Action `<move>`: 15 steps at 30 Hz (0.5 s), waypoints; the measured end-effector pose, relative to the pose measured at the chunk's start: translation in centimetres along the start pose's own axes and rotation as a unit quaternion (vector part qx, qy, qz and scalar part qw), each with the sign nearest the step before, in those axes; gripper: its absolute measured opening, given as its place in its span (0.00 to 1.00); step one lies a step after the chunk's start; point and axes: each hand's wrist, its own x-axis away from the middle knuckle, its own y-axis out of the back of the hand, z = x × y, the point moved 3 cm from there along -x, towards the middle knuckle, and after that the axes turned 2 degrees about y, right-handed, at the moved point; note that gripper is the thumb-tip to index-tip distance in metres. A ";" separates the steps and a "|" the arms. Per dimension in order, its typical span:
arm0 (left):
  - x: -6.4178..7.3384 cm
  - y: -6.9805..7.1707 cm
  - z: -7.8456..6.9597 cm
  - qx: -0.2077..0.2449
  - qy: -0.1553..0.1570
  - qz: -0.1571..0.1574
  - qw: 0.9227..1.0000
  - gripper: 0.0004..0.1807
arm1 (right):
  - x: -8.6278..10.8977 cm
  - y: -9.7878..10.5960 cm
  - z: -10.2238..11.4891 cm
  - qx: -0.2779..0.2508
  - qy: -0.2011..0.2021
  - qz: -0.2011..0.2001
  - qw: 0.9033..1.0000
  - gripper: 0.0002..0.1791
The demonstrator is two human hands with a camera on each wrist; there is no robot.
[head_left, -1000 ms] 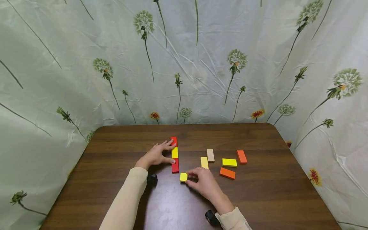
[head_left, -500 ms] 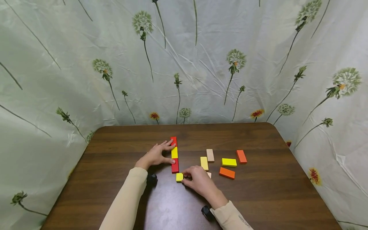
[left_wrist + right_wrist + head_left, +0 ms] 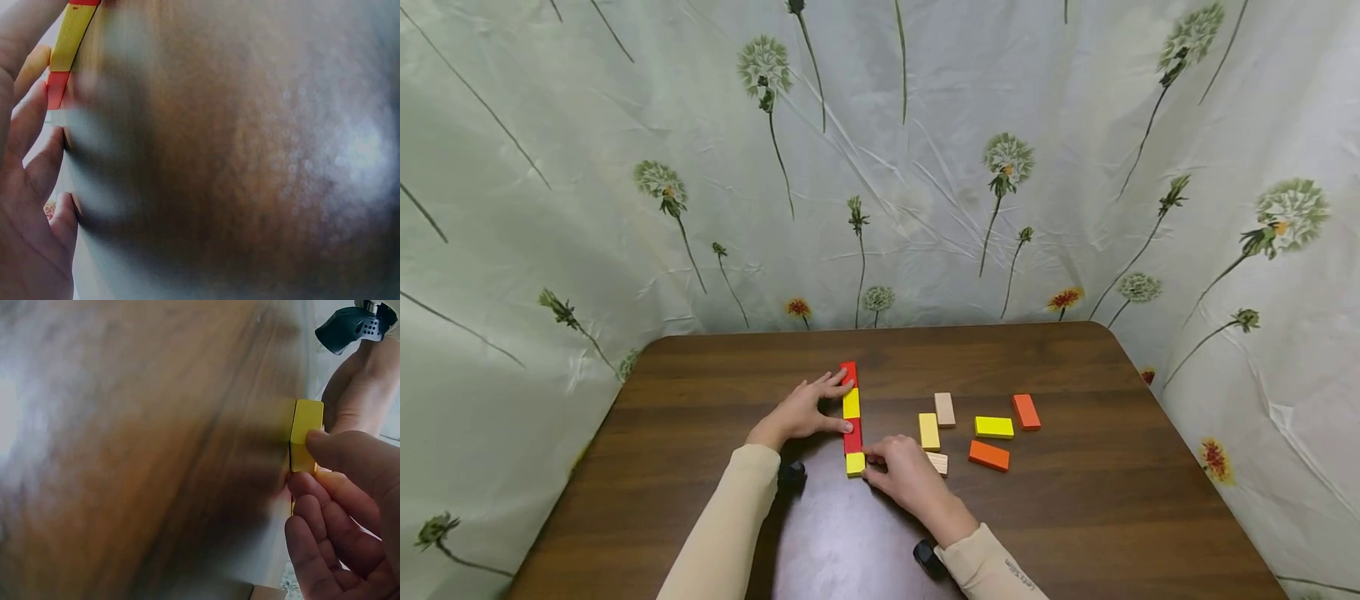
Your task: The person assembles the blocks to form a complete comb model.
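A dandelion-print cloth (image 3: 925, 183) hangs behind a dark wooden desk (image 3: 1075, 533). The right hand (image 3: 910, 475) has its grip clamped on the near yellow block (image 3: 855, 464), thumb and finger pinching it at the near end of a straight row, where it appears to touch the near red block (image 3: 853, 439). Beyond lie the middle yellow block (image 3: 851, 403) and far red block (image 3: 849, 368). The left hand (image 3: 801, 412) has its grip spread apart, thumb on the near red block, fingertips at the far red block. Rightward, a pale wood block (image 3: 938, 463) is partly hidden; near it lie pale yellow (image 3: 928, 432), beige (image 3: 944, 410), bright yellow (image 3: 994, 427), orange (image 3: 988, 455) and red-orange (image 3: 1026, 412) blocks.
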 end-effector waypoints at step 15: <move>-0.1 -0.1 0.1 -0.002 -0.003 -0.005 1.000 0.50 | -0.2 -0.3 0.2 -0.012 0.020 -0.009 1.000 0.18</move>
